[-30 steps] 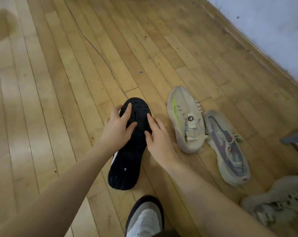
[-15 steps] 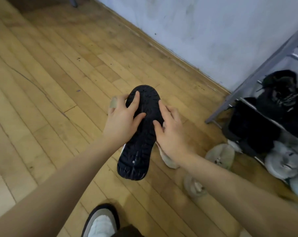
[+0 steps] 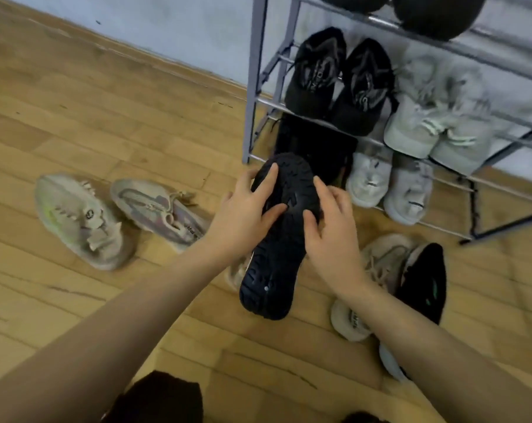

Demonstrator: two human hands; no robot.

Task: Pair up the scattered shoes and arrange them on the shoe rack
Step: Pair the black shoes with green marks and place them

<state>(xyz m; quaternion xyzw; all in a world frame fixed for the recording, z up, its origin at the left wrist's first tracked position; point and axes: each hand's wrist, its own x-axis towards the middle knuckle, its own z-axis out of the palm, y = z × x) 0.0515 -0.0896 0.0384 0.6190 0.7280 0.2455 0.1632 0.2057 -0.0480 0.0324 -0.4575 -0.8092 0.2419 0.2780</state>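
Note:
A black shoe (image 3: 276, 264) is held sole-up above the floor, its toe pointing at the grey metal shoe rack (image 3: 252, 87). My left hand (image 3: 243, 215) grips its left side and my right hand (image 3: 328, 227) grips its right side, fingers and thumbs lying over the sole. The shoe's toe is just in front of the rack's lowest shelf, next to a dark shoe (image 3: 316, 148) that stands there. Two beige shoes (image 3: 78, 221) (image 3: 157, 213) lie on the floor to the left.
The rack holds a black pair (image 3: 341, 80), a grey-green pair (image 3: 435, 117) and a pale grey pair (image 3: 389, 184). A beige shoe (image 3: 377, 270) and a black shoe (image 3: 426, 279) lie on the floor at the right. The wall runs behind the rack.
The black shoe, held in both hands, has been carried right, from over the open floor to the front of the rack's bottom shelf. My view has swung to the rack.

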